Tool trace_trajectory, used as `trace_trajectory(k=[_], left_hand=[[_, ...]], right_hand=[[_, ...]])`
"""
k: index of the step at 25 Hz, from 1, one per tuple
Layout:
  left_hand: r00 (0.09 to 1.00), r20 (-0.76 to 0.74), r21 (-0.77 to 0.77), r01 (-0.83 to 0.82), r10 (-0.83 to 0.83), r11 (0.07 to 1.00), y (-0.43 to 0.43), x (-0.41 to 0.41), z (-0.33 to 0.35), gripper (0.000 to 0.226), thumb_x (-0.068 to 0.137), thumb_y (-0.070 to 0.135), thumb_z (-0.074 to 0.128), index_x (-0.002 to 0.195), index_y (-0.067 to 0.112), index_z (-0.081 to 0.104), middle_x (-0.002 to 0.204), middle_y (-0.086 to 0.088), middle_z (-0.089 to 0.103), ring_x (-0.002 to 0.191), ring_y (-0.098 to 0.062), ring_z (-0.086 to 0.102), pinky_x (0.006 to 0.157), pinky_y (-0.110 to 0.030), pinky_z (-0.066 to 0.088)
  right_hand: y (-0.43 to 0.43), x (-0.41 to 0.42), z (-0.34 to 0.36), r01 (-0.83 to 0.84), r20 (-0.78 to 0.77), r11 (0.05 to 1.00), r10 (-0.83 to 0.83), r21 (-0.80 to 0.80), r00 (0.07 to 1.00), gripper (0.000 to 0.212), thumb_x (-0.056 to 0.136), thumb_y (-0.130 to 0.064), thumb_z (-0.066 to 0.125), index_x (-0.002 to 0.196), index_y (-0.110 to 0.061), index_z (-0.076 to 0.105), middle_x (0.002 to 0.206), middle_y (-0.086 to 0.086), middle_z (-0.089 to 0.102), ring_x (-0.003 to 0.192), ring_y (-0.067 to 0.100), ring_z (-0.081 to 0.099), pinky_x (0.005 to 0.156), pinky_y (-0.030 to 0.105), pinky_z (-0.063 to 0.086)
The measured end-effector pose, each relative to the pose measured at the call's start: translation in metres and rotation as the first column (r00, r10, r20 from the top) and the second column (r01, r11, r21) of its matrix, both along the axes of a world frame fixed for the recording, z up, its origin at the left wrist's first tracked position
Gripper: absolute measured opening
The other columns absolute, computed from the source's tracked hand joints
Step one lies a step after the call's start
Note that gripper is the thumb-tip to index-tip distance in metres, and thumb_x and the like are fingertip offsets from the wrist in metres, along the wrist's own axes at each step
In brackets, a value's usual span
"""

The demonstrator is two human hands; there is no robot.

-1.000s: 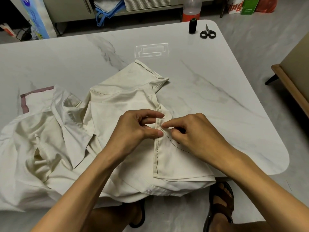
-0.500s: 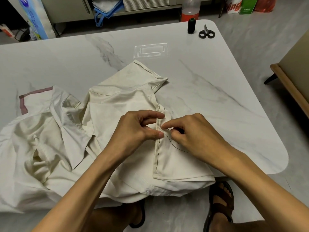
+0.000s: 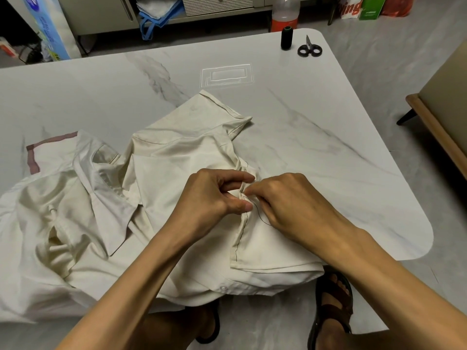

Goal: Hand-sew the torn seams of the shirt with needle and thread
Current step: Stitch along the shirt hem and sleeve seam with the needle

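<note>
Left grip (image 3: pixel 217 195) and right grip (image 3: pixel 285 198) both pinch the shirt (image 3: pixel 177 173) seam (image 3: pixel 240 233), fingertips meeting. Seam's long axis runs from the grips toward the person; thread (image 3: pixel 259 215) loops just right of it.

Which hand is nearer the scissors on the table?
Right. The right hand pinches the seam from its right side, toward the scissors at the far right corner; the left hand pinches it from the left, farther away.
</note>
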State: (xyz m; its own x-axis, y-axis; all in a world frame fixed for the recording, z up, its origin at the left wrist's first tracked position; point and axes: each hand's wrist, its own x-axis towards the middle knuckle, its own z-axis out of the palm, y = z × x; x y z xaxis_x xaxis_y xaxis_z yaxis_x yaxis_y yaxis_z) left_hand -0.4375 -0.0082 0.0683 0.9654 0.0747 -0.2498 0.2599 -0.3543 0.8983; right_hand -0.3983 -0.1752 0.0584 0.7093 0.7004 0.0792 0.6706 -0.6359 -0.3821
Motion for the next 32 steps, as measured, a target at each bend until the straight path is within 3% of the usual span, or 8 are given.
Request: trace_trajectory(k=[4,8,11,16,20,24,28,32], left_hand=[[1.000,-0.003,-0.030,0.022,-0.022,0.999,-0.004,0.001,0.002,0.045,0.068,-0.010,0.081,0.104,0.017,0.076,0.094,0.003,0.078,0.062,-0.007,0.069,0.069,-0.020,0.055],[1.000,-0.001,-0.056,-0.014,0.014,0.998,-0.004,0.004,0.002,0.050,0.067,-0.010,0.082,0.110,0.016,0.075,0.098,0.004,0.078,0.072,-0.014,0.075,0.075,-0.027,0.059],[1.000,-0.015,-0.034,-0.017,0.017,0.999,-0.004,0.004,0.001,0.054,0.067,-0.007,0.084,0.114,0.017,0.074,0.106,0.005,0.077,0.066,-0.009,0.073,0.072,-0.023,0.056],[1.000,-0.001,-0.001,-0.008,0.008,1.000,-0.006,0.003,0.001,0.054,0.066,-0.005,0.085,0.113,0.019,0.075,0.107,0.003,0.077,0.072,-0.009,0.074,0.077,-0.024,0.058],[0.999,0.043,-0.017,0.019,-0.018,1.000,-0.011,0.002,0.004,0.045,0.067,-0.010,0.081,0.099,0.022,0.077,0.095,0.008,0.078,0.073,-0.010,0.075,0.072,-0.021,0.057],[0.994,0.088,-0.042,-0.056,0.060,0.998,-0.012,0.004,0.002,0.049,0.078,-0.004,0.077,0.118,0.022,0.071,0.103,0.008,0.076,0.080,-0.012,0.075,0.065,-0.026,0.059],[0.936,0.115,-0.195,-0.306,0.332,0.932,-0.003,0.008,-0.001,0.039,0.085,-0.013,0.055,0.105,0.017,0.069,0.094,-0.001,0.077,0.068,-0.023,0.073,0.057,-0.027,0.056],[0.961,-0.108,-0.506,-0.274,0.255,0.818,-0.018,0.005,-0.007,0.018,0.085,-0.006,0.067,0.098,0.006,0.071,0.092,-0.011,0.075,0.077,-0.017,0.070,0.069,-0.024,0.057]], right_hand=[[0.002,0.000,-0.006,0.055,-0.018,0.997,-0.054,0.047,0.998,0.022,0.093,-0.014,0.054,0.107,-0.024,0.067,0.094,0.002,0.072,0.087,0.028,0.066,0.073,0.041,0.050],[-0.002,0.002,-0.008,0.200,-0.188,0.950,-0.156,0.239,0.970,0.017,0.096,-0.014,0.049,0.109,-0.022,0.057,0.088,-0.001,0.068,0.083,0.023,0.063,0.073,0.040,0.049],[-0.005,0.003,-0.006,0.247,-0.276,0.907,-0.154,0.341,0.949,0.019,0.094,-0.008,0.045,0.106,-0.022,0.045,0.074,-0.002,0.062,0.073,0.021,0.058,0.068,0.043,0.047],[-0.002,-0.001,0.000,0.150,-0.156,0.915,-0.097,0.375,0.983,0.027,0.089,-0.003,0.047,0.098,-0.024,0.034,0.062,-0.001,0.052,0.057,0.021,0.048,0.056,0.040,0.042],[0.003,-0.006,-0.001,0.101,-0.116,0.935,-0.064,0.340,0.991,0.030,0.088,-0.003,0.050,0.095,-0.023,0.030,0.059,-0.009,0.042,0.051,0.015,0.041,0.049,0.027,0.032],[0.000,-0.001,-0.003,0.194,-0.192,0.897,-0.126,0.398,0.973,0.024,0.091,-0.005,0.048,0.093,-0.023,0.032,0.065,-0.005,0.051,0.058,0.016,0.049,0.053,0.033,0.038],[-0.008,0.010,0.002,0.432,-0.425,0.771,-0.233,0.467,0.875,0.019,0.090,-0.002,0.050,0.092,-0.016,0.038,0.072,0.007,0.064,0.064,0.018,0.055,0.064,0.032,0.043],[-0.009,0.015,0.004,0.555,-0.667,0.633,-0.081,0.539,0.741,0.024,0.091,0.004,0.050,0.089,-0.016,0.037,0.068,0.002,0.062,0.061,0.016,0.051,0.065,0.030,0.041]])
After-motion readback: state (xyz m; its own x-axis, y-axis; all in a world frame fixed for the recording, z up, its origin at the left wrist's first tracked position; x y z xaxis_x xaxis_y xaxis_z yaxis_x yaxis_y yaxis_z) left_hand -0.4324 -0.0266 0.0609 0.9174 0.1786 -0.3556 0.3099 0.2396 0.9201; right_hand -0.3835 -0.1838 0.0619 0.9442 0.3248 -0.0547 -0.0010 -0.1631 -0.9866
